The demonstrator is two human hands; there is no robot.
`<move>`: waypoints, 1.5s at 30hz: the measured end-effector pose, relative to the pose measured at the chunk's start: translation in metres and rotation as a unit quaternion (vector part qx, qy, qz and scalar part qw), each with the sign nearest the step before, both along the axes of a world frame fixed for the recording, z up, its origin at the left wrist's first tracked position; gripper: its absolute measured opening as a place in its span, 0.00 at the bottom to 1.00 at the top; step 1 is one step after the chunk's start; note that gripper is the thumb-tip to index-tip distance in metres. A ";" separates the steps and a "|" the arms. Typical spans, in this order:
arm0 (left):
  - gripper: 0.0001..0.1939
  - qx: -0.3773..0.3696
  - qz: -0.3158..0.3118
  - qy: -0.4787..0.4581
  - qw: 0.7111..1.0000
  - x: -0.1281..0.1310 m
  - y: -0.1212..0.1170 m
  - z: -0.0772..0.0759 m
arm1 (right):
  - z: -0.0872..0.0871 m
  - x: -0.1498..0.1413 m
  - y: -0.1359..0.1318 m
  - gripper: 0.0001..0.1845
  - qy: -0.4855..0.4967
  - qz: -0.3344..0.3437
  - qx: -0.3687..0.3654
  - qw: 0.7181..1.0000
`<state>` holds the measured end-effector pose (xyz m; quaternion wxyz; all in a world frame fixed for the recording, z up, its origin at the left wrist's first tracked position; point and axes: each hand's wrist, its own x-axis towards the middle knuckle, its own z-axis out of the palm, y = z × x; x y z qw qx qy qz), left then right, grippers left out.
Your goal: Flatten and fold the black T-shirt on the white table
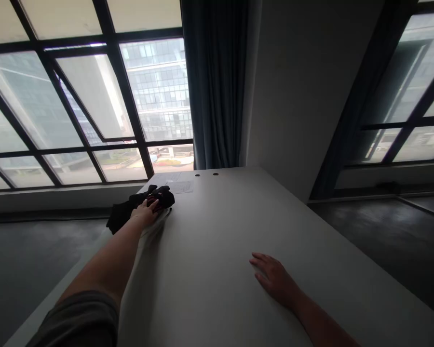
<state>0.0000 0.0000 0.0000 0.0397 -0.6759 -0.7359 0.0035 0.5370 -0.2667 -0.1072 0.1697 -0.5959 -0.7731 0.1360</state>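
Observation:
My left hand [144, 213] reaches far forward to the left edge of the white table [210, 241]. Its visible fingers are stretched apart and touch a dark, soft-looking bundle [125, 212] with a reddish patch, perhaps cloth or a bag. The fingers' undersides are hidden, and I cannot make out the bundle's exact kind. Nearer to me on the right, my right hand [273, 277] lies open on the tabletop, palm down, fingers apart, holding nothing.
Papers [181, 186] lie at the far left of the table, behind the bundle. Two dark round spots [215, 174] mark the far edge. Beyond are a blue curtain [217, 96], a grey wall [296, 96] and windows, one pane [97, 91] tilted.

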 end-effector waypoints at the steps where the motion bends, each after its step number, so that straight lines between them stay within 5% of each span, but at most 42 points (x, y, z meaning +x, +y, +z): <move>1: 0.42 -0.004 0.007 -0.002 1.000 0.001 0.000 -0.005 | 0.000 0.000 0.000 0.27 0.003 0.000 -0.001 1.000; 12: 0.37 0.109 0.031 0.052 0.992 0.026 -0.028 -0.069 | 0.001 0.001 0.001 0.25 0.022 -0.010 -0.014 1.000; 20: 0.34 0.131 0.053 0.030 0.990 0.035 -0.031 -0.063 | 0.002 0.001 0.002 0.25 0.025 -0.017 -0.023 0.999; 28: 0.34 0.127 0.076 0.022 0.989 0.017 -0.017 -0.014 | 0.006 -0.002 0.002 0.25 0.031 -0.017 -0.030 0.999; 39: 0.26 0.244 0.093 -0.029 0.965 -0.005 -0.023 0.131 | 0.002 -0.001 0.004 0.26 0.033 -0.016 -0.015 0.999; 42: 0.24 0.272 0.050 -0.040 0.960 0.010 -0.034 0.149 | 0.000 -0.001 0.004 0.26 0.034 -0.011 -0.008 0.999; 45: 0.22 0.223 -0.007 -0.023 0.974 0.038 -0.051 0.142 | -0.002 0.000 0.005 0.25 0.029 -0.011 0.000 1.000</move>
